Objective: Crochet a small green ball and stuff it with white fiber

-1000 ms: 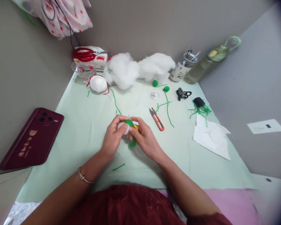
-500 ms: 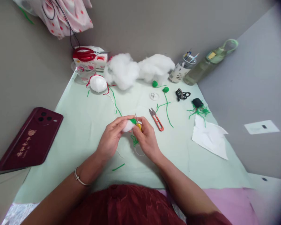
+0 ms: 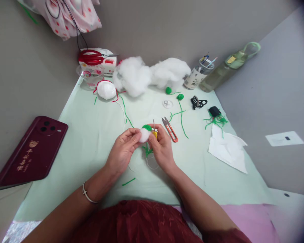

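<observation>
My left hand (image 3: 123, 152) pinches a small white stuffed ball with a green crocheted edge (image 3: 145, 133), held above the pale green mat (image 3: 91, 141). My right hand (image 3: 162, 145) is closed on a yellow-handled crochet hook (image 3: 154, 131), whose metal tip points up beside the ball. Green yarn (image 3: 147, 151) hangs down between both hands. A thin white thread loops on the mat just below them.
Orange thread snips (image 3: 170, 129) lie right of my hands. White stuffing (image 3: 152, 74), a white ball (image 3: 106, 90), red scissors (image 3: 92, 58), green yarn bits (image 3: 179, 97), a pen cup (image 3: 199, 74), a bottle (image 3: 225, 67), white paper (image 3: 228, 148), a dark red phone (image 3: 30, 150).
The white ball has turned in my left hand, now showing more white with the green rim on top. The hook has swung upright. Both hands shifted slightly right.
</observation>
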A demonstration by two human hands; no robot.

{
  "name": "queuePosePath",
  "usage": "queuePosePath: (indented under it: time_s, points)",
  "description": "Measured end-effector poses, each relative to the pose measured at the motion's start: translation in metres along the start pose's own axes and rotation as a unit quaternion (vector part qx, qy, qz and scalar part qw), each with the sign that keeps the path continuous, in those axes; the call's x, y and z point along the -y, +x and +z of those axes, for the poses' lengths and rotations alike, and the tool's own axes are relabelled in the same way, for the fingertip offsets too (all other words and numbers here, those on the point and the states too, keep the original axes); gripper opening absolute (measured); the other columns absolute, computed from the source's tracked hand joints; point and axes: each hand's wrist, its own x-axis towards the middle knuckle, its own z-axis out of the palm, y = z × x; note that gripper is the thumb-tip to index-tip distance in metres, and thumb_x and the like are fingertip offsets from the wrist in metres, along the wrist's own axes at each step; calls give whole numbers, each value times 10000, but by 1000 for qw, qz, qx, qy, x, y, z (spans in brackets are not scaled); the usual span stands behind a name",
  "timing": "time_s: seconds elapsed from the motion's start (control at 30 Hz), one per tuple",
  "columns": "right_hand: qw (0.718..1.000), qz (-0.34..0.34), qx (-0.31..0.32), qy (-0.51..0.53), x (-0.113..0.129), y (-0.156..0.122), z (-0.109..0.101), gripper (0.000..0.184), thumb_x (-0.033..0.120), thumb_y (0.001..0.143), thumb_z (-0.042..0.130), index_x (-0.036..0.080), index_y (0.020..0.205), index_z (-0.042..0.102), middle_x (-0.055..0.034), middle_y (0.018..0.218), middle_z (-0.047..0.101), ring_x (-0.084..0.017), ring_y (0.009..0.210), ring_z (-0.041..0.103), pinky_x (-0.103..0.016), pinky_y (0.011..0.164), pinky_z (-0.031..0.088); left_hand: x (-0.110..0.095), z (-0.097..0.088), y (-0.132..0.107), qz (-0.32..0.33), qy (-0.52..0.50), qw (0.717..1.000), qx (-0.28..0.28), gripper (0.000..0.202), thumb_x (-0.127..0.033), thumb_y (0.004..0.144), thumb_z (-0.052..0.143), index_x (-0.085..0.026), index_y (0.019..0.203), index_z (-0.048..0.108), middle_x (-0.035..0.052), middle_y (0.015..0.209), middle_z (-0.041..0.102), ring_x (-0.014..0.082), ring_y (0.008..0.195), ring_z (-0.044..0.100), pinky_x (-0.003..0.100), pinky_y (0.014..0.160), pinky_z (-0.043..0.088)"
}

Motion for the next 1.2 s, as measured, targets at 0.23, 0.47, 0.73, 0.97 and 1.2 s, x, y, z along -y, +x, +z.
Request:
queuePosePath:
  time_s: [0.23,0.47,0.73,0.97,1.2]
  points:
    - [999,14,14,41,-1,-2,2,252,428,943,654,236,1093,589,69,678,469,-102,545,353,-261,518,302,-2,1,-1,8,17,1000,4,328,-241,741,904,-183,1026,752,27,972,738,142,907,676,236,849,541]
    - [998,58,10,33,0,-1,4,265,430,878,674,203,1012,644,88,613,437,-91,514,342,-248,500,289,1,1,-2,39,72,997,12,382,-282,807,862,-210,1167,757,51,1157,760,182,1052,672,274,953,510]
    - [996,81,-9,25,-1,0,4,209,377,851,674,202,951,617,107,544,465,-92,482,389,-232,481,284,-1,0,-1,23,81,996,38,343,-321,815,847,-211,1114,721,72,1160,776,225,1060,699,327,937,526]
    - [997,76,-10,2,1,2,1,198,348,827,687,234,874,532,115,544,455,-89,471,387,-218,462,255,-1,1,-1,45,84,995,23,334,-316,832,835,-200,1106,683,74,1094,795,226,1082,715,326,970,507]
    - [996,79,38,4,4,0,0,247,392,860,698,238,861,505,106,555,475,-93,488,395,-230,487,294,-3,-2,3,75,116,990,-2,289,-297,803,826,-185,1048,720,51,964,780,190,892,713,288,822,518]
